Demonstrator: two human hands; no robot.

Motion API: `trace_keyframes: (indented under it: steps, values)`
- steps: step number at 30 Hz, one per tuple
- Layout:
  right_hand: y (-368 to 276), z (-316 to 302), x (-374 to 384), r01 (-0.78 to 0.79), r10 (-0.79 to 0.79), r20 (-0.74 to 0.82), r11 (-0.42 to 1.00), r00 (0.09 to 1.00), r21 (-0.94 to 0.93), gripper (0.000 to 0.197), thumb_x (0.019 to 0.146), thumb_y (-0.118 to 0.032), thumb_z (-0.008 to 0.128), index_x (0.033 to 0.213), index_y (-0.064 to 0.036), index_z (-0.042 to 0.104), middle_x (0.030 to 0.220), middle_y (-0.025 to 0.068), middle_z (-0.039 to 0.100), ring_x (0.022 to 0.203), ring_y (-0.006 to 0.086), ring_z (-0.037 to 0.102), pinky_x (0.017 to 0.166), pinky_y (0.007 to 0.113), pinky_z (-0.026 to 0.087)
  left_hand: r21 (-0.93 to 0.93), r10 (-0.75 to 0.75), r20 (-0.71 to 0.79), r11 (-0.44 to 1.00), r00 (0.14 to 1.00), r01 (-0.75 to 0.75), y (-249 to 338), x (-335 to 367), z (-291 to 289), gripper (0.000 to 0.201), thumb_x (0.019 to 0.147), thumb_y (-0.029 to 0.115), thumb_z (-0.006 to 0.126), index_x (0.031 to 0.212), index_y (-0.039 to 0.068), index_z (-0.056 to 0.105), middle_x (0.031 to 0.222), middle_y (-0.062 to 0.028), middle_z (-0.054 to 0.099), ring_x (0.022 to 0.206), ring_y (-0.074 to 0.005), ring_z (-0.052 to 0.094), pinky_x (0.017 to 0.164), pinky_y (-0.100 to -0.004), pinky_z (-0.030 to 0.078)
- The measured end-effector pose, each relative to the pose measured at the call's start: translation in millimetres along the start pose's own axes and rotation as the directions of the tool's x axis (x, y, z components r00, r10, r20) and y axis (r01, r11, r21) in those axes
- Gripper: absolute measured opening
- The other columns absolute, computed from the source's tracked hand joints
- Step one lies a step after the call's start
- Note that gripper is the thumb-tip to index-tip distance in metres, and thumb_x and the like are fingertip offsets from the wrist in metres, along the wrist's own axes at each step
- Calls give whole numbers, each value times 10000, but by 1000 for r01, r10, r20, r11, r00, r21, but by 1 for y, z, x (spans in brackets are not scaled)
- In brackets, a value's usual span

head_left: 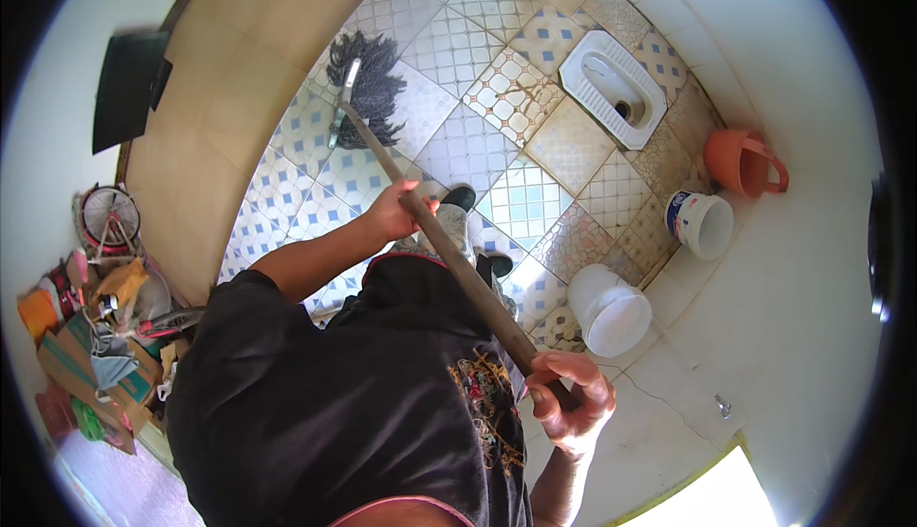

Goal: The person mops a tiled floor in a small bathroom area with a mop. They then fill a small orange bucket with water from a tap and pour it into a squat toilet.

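A mop with a long wooden handle (458, 259) slants across the front of my body. Its dark grey string head (374, 87), fixed to a pale metal bar, lies on the tiled floor ahead and to the left. My left hand (392, 212) is wrapped round the middle of the handle. Close to my chest, my right hand (573, 398) holds the handle's upper end, with the thumb and fingers around it. My dark shoes stand on the tiles just beyond my left hand.
A white squat toilet (611, 87) is set into the patchwork tile floor (468, 145). Along the right wall stand an orange bucket (735, 162), a white tub (712, 226) and a white bucket (611, 312). Cardboard and clutter (105, 355) are piled at left, near a wheel (110, 216).
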State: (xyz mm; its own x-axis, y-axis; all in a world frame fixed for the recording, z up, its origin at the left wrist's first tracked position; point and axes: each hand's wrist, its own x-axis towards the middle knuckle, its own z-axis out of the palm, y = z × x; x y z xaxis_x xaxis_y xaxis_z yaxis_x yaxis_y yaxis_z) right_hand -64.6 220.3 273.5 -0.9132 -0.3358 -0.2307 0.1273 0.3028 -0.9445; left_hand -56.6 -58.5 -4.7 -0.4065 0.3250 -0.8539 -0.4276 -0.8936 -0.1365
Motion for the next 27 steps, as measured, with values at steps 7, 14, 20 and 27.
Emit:
trace_keyframes:
  steps: [7,14,20,27]
  values:
    - [7,11,32,82,-82,139,997,987,5,218,682,-64,594,883,3,544,789,116,585,705,189,577,681,303,453,22,167,60,985,984,-169,29,40,-21,140,687,170,534,752,64,468,707,-124,513,686,-269,516,653,-399,432]
    - [28,65,96,86,-86,272,996,958,15,270,662,2,590,922,-14,521,987,150,514,807,240,555,689,288,454,32,394,-150,918,907,-394,119,76,-49,141,703,128,542,759,56,435,638,-87,437,567,-220,480,516,-360,415]
    - [40,55,85,-81,54,209,989,976,122,261,691,-6,579,947,-2,529,1021,128,502,874,200,539,706,298,476,58,499,-292,861,816,-505,89,74,-34,181,714,122,545,790,41,403,609,-88,396,500,-216,437,463,-355,391]
    - [40,-41,21,-345,306,232,925,923,155,428,707,-185,616,1047,30,467,1127,146,401,979,235,477,794,353,442,-100,242,-406,947,881,-306,-34,61,8,147,758,183,459,760,52,395,577,-117,406,516,-252,449,479,-392,394]
